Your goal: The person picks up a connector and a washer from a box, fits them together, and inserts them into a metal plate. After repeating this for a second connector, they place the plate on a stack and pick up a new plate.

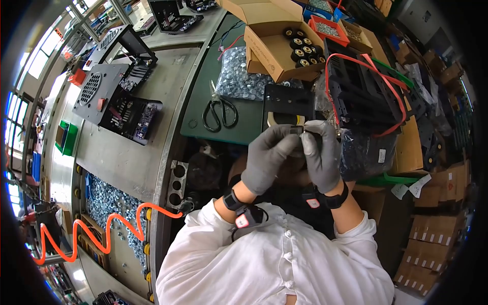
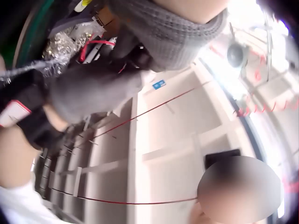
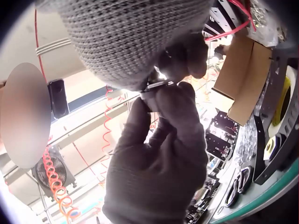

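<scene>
Head view: nearest us is the white shirt [image 1: 274, 264], and beyond it two grey-gloved hands held together. The left hand [image 1: 267, 157] and right hand [image 1: 323, 155] each curl their fingers onto a small dark part [image 1: 297, 130], pinched between them over the near edge of the green mat [image 1: 203, 109]. On the mat we see scissors [image 1: 219, 113], a bag of silver hardware [image 1: 239, 76] and an open cardboard box [image 1: 277, 51] of black round pieces. Right of that are black frames [image 1: 363, 94] with a red strap [image 1: 391, 76]. Grey metal bench [image 1: 127, 152] on the left, orange coiled hose [image 1: 91, 234] at its near end, stacked cartons [image 1: 432, 244] far right. Left wrist view: the left hand's knit glove [image 2: 173, 28] meets the right hand [image 2: 93, 91]. The part is hidden here, with pale ceiling [image 2: 187, 154] behind. Right wrist view: fingertips of both hands clamp the small dark part [image 3: 156, 86] tight.
</scene>
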The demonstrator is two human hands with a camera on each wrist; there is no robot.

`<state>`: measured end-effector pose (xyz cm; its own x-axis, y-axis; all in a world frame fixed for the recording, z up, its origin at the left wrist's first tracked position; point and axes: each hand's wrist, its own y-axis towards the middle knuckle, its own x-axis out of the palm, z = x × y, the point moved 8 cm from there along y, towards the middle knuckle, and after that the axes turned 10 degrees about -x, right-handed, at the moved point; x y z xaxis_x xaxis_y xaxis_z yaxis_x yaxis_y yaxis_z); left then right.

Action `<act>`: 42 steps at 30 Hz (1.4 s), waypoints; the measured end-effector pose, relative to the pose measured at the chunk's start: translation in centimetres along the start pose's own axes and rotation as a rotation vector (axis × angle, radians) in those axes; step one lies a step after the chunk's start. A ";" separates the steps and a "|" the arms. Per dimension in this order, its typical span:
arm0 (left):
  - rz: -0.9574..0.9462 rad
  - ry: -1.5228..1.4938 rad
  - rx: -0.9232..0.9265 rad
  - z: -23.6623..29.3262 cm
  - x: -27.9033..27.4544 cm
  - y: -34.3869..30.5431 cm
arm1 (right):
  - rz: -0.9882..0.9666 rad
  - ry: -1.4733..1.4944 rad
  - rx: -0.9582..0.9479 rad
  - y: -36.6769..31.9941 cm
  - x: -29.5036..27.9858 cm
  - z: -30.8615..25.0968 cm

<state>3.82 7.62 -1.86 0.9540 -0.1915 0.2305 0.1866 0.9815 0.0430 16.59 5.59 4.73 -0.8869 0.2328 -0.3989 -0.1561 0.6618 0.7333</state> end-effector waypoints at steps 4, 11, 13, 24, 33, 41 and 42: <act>-0.218 -0.630 -0.405 -2.4 -0.2 0.4 | -0.102 -0.092 -0.275 0.3 0.3 -0.4; -0.290 -0.871 -0.401 -2.9 1.1 0.2 | -0.109 -0.017 0.057 1.0 0.4 0.4; -0.367 -0.955 -0.354 -3.2 0.4 0.7 | -0.151 -0.049 0.097 1.0 0.6 1.9; -0.378 -1.056 -0.335 -3.6 0.5 0.9 | -0.079 -0.126 0.321 -1.3 -1.4 6.8; -0.398 -1.067 -0.384 -4.4 1.0 0.7 | -0.029 -0.070 0.335 -3.6 -1.9 7.2; -0.420 -1.095 -0.417 -5.3 1.8 0.2 | -0.049 0.215 0.329 -3.5 -0.6 4.8; -0.452 -1.109 -0.439 -5.5 2.0 -0.3 | -0.055 0.220 0.338 -3.3 -0.5 4.2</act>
<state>6.97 6.96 -6.80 0.1191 -0.1944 0.9737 0.7062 0.7059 0.0545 19.35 6.24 0.18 -0.9588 0.0572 -0.2781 -0.0864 0.8744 0.4775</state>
